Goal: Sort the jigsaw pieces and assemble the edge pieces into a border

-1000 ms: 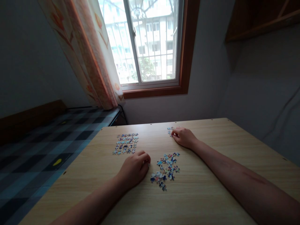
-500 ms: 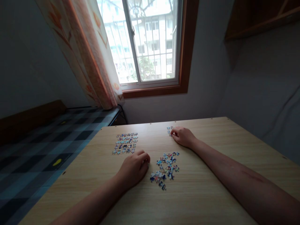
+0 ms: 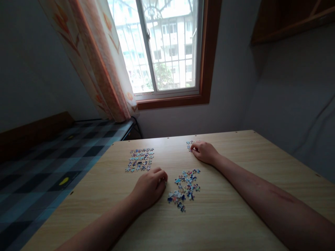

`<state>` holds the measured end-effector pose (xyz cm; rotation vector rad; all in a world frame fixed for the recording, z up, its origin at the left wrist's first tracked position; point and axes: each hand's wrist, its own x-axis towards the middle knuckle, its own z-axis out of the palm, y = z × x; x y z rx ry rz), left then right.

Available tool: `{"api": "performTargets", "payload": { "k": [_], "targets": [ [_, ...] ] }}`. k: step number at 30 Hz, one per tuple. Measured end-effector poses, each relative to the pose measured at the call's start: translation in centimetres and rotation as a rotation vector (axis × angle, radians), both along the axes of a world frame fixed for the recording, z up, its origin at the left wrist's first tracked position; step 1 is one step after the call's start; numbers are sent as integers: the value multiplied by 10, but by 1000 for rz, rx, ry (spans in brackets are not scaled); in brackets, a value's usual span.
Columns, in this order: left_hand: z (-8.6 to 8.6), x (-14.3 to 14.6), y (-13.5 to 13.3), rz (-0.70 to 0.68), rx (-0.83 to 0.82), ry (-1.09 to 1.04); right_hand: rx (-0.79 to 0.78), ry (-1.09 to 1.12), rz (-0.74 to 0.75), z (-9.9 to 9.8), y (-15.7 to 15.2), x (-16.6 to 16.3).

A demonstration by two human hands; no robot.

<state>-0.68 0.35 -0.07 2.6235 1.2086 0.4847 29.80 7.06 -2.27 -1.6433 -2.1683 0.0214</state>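
Observation:
My left hand rests on the table with its fingers curled together. A small pale bit, which looks like a jigsaw piece, shows at its fingertips. Just right of it lies a loose heap of jigsaw pieces in blue, white and some red. Farther back, my right hand is closed in a pinch, thumb and forefinger on a jigsaw piece at the edge of a small group of pieces. The hand hides part of that group. Beyond my left hand, more jigsaw pieces lie spread out in rows.
The pale wooden table ends at the back below a window. Left of it stands a bed with a checked cover, under a flowered curtain. A wooden shelf hangs at the upper right.

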Motion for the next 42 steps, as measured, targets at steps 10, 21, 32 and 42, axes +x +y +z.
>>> {"api": "performTargets", "payload": {
  "k": [10,21,32,42],
  "targets": [
    [0,0,1,-3,-11,-12,2,4,-1,-2,1,0],
    [0,0,1,0,-16,-11,-6,20,-5,-3,2,1],
    [0,0,1,-2,-24,-11,-4,42,4,-4,3,1],
    [0,0,1,3,-10,-3,-7,51,1,-4,4,1]
  ]
}}
